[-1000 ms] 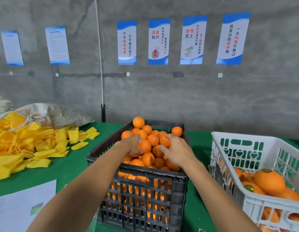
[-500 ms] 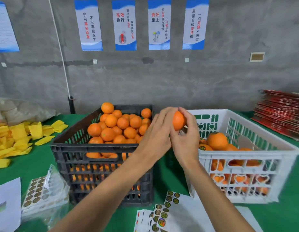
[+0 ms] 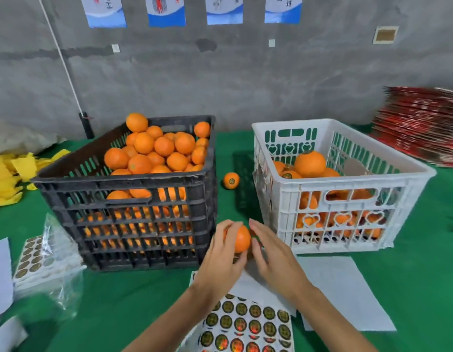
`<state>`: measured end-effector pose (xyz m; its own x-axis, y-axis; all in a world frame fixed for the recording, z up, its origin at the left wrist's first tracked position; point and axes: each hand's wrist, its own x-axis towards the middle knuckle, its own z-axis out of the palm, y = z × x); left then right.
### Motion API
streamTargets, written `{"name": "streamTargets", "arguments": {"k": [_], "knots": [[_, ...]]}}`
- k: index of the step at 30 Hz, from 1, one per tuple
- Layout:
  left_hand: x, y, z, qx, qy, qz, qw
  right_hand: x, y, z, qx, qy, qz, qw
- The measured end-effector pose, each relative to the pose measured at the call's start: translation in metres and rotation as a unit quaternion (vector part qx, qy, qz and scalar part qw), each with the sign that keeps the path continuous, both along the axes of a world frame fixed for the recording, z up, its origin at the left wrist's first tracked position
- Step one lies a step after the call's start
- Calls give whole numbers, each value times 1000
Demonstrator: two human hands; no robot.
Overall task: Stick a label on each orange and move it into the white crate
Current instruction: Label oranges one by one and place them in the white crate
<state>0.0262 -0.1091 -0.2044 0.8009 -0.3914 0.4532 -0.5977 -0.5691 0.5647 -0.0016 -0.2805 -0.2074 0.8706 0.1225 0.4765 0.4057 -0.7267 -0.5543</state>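
Crates: one black crate (image 3: 134,199), one white crate (image 3: 347,204). Loose oranges: one held (image 3: 241,238), one on the counter (image 3: 231,180). Wall posters: four.

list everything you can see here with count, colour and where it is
black crate: one, black, left on the green table, heaped with oranges
white crate: one, white, right, partly filled with oranges
held orange: one, orange, between both hands, near the crates' front
loose orange: one, orange, labelled, on the table between the crates
label sheet: one, round dark-gold stickers, front centre
bagged label sheets: a stack, front left
yellow pieces: a pile, far left
red stack: one, far right
posters: four, blue-white, wall
left hand: grips the held orange
right hand: fingers touch it
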Motion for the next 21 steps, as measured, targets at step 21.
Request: {"name": "streamTargets", "arguments": {"k": [21], "knots": [[-9,21,-41,-168,197,-38,965,5,-10,-13,-212,136,16,968]]}}
